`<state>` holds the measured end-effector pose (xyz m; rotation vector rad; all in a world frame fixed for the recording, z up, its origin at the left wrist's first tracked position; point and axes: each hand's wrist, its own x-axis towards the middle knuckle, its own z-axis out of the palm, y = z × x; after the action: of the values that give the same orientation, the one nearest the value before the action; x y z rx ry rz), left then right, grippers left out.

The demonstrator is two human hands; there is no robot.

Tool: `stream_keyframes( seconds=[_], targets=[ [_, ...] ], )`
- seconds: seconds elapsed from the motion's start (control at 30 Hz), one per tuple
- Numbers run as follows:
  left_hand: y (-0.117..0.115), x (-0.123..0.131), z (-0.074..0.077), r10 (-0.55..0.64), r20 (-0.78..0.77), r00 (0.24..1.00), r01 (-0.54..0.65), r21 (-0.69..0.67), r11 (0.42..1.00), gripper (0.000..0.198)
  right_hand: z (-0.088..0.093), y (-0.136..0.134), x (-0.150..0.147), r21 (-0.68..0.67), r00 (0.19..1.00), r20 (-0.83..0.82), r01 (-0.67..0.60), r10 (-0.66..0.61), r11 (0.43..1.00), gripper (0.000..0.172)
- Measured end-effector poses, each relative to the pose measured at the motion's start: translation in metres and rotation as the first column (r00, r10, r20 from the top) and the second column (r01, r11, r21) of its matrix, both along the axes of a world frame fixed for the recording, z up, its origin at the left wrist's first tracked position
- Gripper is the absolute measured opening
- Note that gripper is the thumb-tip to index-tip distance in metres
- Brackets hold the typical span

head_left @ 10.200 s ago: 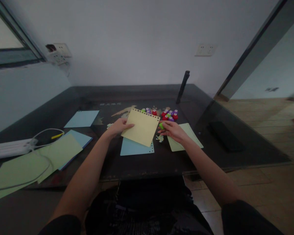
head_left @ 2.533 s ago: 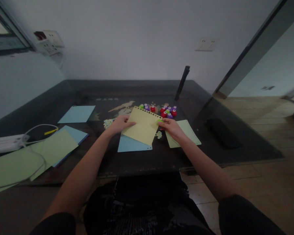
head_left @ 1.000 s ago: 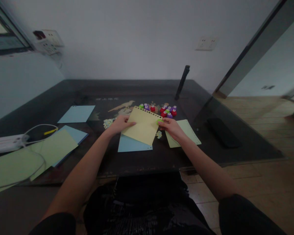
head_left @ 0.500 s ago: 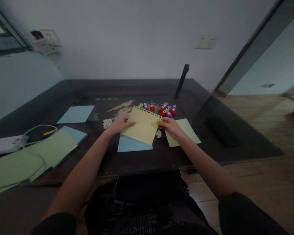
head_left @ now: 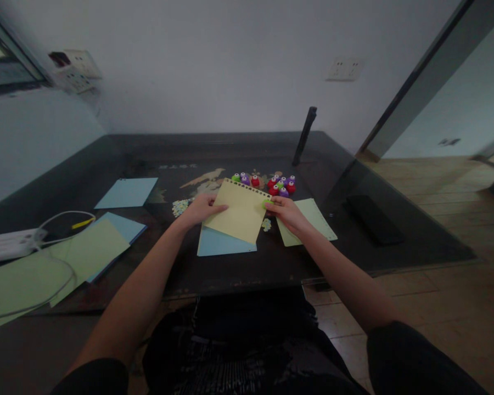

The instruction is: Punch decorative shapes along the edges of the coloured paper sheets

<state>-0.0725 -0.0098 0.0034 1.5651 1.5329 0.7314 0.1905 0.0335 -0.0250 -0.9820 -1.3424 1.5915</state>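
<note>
A pale yellow sheet (head_left: 239, 211) with a row of holes along its top edge is held up at a tilt between my hands. My left hand (head_left: 201, 210) is closed on its left edge, thumb on the front face. At the upper right edge, my right hand (head_left: 288, 213) pinches a small bright green thing (head_left: 267, 204) against the sheet; fingers partly hide it. Below the held sheet lies a blue sheet (head_left: 224, 244), partly covered. A pale yellow-green sheet (head_left: 315, 219) is under and beside my right hand. Small flower-like pieces (head_left: 180, 207) lie by my left hand.
Several red, purple and green round toys with white eye-like tops (head_left: 282, 185) stand behind the sheet. A black upright bar (head_left: 304, 136) rises farther back. A black flat case (head_left: 374, 220) lies right. Blue and green sheets, a white power strip (head_left: 12, 245) and cable are left.
The view has shifted very slightly. Both hands keep their grip, and the sheet stays in the same place.
</note>
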Motion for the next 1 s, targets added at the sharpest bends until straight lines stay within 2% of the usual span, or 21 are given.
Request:
stream_keyframes(
  seconds=[0.33, 0.63, 1.0],
  targets=[
    [0.0029, -0.0041, -0.0048, -0.012, 0.003, 1.0, 0.012, -0.002, 1.0, 0.034, -0.0009, 0.0, -0.0001, 0.018, 1.0, -0.014, -0.005, 0.006, 1.0, 0.025],
    [-0.0003, -0.0009, 0.0023, -0.009, -0.003, 1.0, 0.009, -0.008, 1.0, 0.033, -0.0024, 0.0004, -0.0013, 0.056, 1.0, -0.017, -0.003, 0.004, 0.998, 0.025],
    [0.0006, -0.0097, 0.0037, -0.129, -0.041, 0.991, 0.129, 0.0, 0.992, 0.039, 0.0031, -0.0043, -0.0015, 0.123, 0.999, 0.01, -0.037, 0.037, 0.992, 0.024]
  ],
)
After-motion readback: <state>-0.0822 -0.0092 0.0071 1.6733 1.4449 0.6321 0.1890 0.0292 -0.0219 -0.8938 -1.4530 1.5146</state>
